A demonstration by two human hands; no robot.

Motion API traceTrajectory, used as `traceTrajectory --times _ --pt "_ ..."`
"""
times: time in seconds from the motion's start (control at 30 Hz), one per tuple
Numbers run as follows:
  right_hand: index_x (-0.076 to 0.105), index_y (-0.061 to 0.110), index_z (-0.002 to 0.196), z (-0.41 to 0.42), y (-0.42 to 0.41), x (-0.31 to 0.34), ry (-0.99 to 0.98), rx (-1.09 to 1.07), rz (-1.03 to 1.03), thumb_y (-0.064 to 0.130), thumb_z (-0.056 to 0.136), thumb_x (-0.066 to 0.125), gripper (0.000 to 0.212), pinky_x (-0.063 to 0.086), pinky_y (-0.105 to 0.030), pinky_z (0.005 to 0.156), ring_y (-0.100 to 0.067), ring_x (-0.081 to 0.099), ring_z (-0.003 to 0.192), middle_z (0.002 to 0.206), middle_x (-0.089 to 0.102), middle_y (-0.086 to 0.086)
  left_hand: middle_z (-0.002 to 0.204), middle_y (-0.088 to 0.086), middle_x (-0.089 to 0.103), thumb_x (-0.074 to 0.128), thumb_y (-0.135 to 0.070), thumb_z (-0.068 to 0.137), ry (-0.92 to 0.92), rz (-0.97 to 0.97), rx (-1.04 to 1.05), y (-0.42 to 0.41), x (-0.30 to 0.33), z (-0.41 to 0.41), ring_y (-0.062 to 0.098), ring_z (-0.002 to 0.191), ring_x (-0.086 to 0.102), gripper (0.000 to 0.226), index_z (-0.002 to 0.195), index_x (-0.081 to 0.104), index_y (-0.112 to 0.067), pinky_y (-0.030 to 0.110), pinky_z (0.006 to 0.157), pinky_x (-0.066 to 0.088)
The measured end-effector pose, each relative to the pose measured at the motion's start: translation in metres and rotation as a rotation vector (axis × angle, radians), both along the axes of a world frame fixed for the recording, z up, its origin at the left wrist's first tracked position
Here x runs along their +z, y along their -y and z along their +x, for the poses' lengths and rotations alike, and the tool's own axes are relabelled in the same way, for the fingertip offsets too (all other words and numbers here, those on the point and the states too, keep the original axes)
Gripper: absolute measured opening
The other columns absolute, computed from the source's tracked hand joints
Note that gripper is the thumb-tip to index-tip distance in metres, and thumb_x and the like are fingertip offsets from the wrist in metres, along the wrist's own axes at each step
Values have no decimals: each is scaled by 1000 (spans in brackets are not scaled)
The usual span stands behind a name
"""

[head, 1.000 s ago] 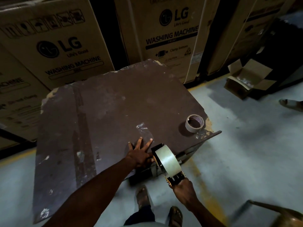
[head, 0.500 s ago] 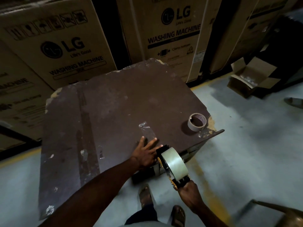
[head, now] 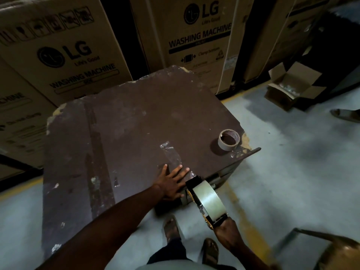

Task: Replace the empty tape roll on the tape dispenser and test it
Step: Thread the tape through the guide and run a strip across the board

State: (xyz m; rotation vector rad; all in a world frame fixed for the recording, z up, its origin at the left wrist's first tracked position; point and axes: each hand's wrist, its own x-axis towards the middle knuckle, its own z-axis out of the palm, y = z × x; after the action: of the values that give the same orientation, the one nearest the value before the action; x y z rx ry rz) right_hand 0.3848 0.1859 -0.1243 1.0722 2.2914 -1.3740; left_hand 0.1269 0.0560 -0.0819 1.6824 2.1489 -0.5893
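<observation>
My right hand grips the handle of the tape dispenser, which carries a full clear tape roll and hangs at the near edge of the brown table. The dispenser's black front end touches the table edge. My left hand lies flat, fingers spread, on a strip of clear tape stuck to the tabletop, right beside the dispenser. The empty tape core stands on the table's right corner, apart from both hands.
Large washing-machine cartons stand behind the table. An open small cardboard box sits on the floor at the right. A chair is at the lower right. My feet are below the table edge.
The dispenser has been drawn back slightly toward me along the table edge. My left hand has flattened and slid forward on the tape strip.
</observation>
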Motion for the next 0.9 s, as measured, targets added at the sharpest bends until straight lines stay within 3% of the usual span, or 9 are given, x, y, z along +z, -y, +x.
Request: traceTrajectory --times 0.07,0.13,0.2,0.27,0.33,0.47,0.6,0.77,0.9 --pt "74 24 83 9 2 0 12 32 44 27 82 75 3 52 -22 65 -12 71 78 80 71 13 164 -2 -19 32 -62 96 -5 34 -7 2 -4 3 28 150 -19 78 156 -6 -30 77 107 4" --pt "64 36 64 18 1 -3 -6 54 78 25 83 75 24 52 -28 62 -12 70 71 63 65 18 161 -6 -23 32 -60 97 -27 39 -36 3 -4 4 26 145 -28 78 155 -9 -29 77 109 -2" --pt "66 37 71 23 -2 -6 -16 73 96 24 84 74 20 53 -28 62 -13 70 71 67 67 15 163 -6 -18 31 -58 98 -47 45 -54 1 0 3 25 143 -31 77 156 -8 -25 74 111 -5" --pt "72 26 86 22 -4 -4 -27 85 65 23 86 73 2 53 -27 64 -14 70 73 79 73 6 165 -3 -9 33 -55 99 -60 71 -88 -3 2 2 25 143 -28 75 157 -3 -22 69 114 -8" --pt "71 26 90 21 -5 -5 -35 55 42 23 85 73 6 55 -27 67 -12 70 75 84 75 2 166 -1 2 37 -53 99 -54 78 -115 -5 6 0 26 148 -17 74 157 5 -21 66 114 -9" --pt "71 21 89 20 -5 -5 -26 -44 -45 21 83 78 9 53 -22 62 -8 69 70 83 76 0 158 2 37 55 -56 85 -79 14 -79 -5 8 3 28 147 30 78 151 35 -20 66 112 9" --pt "73 9 87 20 -2 -5 -11 -71 -88 21 83 77 14 46 -19 48 -4 60 52 71 72 0 166 2 8 47 -47 95 -40 72 -32 -6 2 8 28 153 6 77 157 10 -19 67 117 -5" --pt "65 19 91 17 -9 5 -8 -125 -219 11 85 74 14 34 -11 40 5 50 36 46 61 13 167 -1 2 45 -44 96 18 19 61 -15 11 11 29 153 -1 75 157 6 -22 66 117 -7" --pt "67 18 104 11 -17 6 31 -97 -313 16 84 66 20 36 -20 47 2 49 41 63 63 10 167 -4 -1 44 -39 98 81 -14 136 -20 16 15 27 153 -3 72 157 6 -24 65 117 -7"
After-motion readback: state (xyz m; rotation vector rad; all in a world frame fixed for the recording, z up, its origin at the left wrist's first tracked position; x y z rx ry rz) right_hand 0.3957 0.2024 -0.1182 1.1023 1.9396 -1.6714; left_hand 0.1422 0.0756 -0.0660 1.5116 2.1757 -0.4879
